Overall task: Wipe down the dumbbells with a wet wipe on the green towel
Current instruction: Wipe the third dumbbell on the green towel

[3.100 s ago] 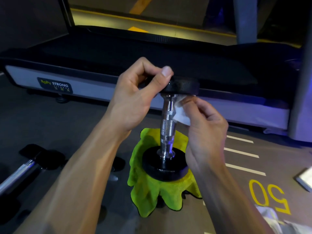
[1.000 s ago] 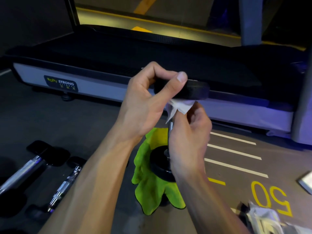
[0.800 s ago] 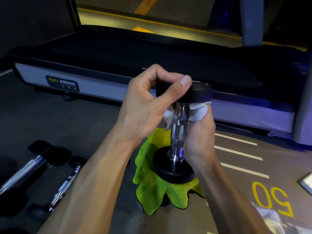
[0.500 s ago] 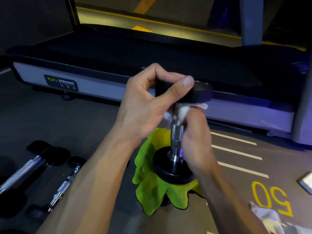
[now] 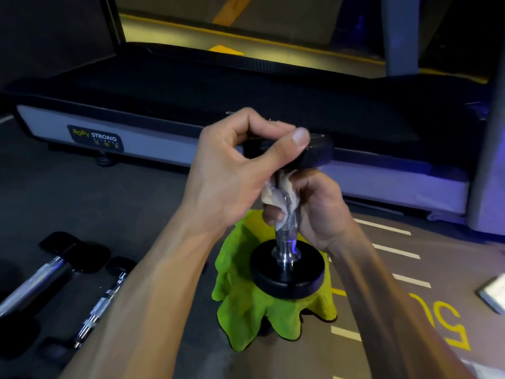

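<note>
Your left hand [image 5: 232, 170] grips the top weight of the dumbbell [image 5: 287, 236], thumb curled over its near edge and fingers bent over the top, holding the dumbbell upright. Your right hand [image 5: 317, 209] is wrapped around the metal handle just under that top weight, with the wet wipe [image 5: 276, 192] bunched between your fingers and the bar; the white wipe shows at the left side of the handle, and one fingertip peeks out below it. The lower part of the handle is bare and shiny, and it meets the bottom weight, a black disc that stands flat on the green towel [image 5: 246, 305]. The towel is draped in folds on the grey floor [image 5: 164, 214], directly beneath the dumbbell and spreading out a little on all sides. To your left, well apart from the towel, two more dumbbells [image 5: 54, 272] lie on their sides on the floor, their chrome handles angled toward you and partly hidden by your left forearm. Behind your hands runs the long deck of a treadmill [image 5: 191, 86], with a "Body Strong" label on its grey side rail. To the right of the towel the floor carries white stripes and a yellow number [image 5: 442, 324], and a pale flat object [image 5: 494, 294] sits at the right edge, too cut off to identify.
</note>
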`<move>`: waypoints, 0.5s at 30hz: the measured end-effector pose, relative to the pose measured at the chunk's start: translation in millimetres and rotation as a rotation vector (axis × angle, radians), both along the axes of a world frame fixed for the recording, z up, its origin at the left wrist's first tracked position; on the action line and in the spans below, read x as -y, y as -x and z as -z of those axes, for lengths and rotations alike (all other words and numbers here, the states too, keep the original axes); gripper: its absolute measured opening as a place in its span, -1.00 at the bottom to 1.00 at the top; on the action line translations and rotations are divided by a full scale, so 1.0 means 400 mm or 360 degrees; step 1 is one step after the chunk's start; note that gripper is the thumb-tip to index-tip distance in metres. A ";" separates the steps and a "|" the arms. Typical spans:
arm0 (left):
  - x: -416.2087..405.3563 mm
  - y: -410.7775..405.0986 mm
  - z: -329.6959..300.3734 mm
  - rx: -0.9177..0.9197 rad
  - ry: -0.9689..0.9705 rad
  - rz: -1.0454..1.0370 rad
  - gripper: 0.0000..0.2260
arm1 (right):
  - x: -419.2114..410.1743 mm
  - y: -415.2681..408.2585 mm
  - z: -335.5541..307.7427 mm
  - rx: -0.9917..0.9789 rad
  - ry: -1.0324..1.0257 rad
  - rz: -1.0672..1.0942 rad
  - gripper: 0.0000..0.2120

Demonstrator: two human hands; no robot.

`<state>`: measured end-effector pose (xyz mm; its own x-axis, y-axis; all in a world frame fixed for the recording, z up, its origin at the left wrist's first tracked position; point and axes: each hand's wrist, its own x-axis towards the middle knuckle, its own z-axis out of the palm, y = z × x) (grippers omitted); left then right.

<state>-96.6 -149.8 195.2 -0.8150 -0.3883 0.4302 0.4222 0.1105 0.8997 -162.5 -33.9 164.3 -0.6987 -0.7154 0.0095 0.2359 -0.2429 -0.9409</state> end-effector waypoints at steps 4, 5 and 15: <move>0.004 -0.007 0.000 -0.0059 -0.0022 0.0008 -0.87 | -0.001 -0.046 0.034 -0.0872 -0.0644 0.0679 -0.85; 0.000 -0.007 0.000 -0.0062 -0.0005 0.0007 -0.86 | 0.009 -0.076 0.049 -0.1071 -0.0728 0.0856 -0.86; -0.042 0.010 -0.010 -0.0011 0.0112 0.0058 -0.86 | -0.007 -0.211 0.033 -0.0975 -0.0505 0.1102 -0.49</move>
<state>-100.7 -133.1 199.1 -0.8248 -0.3272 0.4612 0.4335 0.1579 0.8872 -78.2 -31.2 151.2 -0.9034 -0.1808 0.3889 -0.4152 0.1420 -0.8986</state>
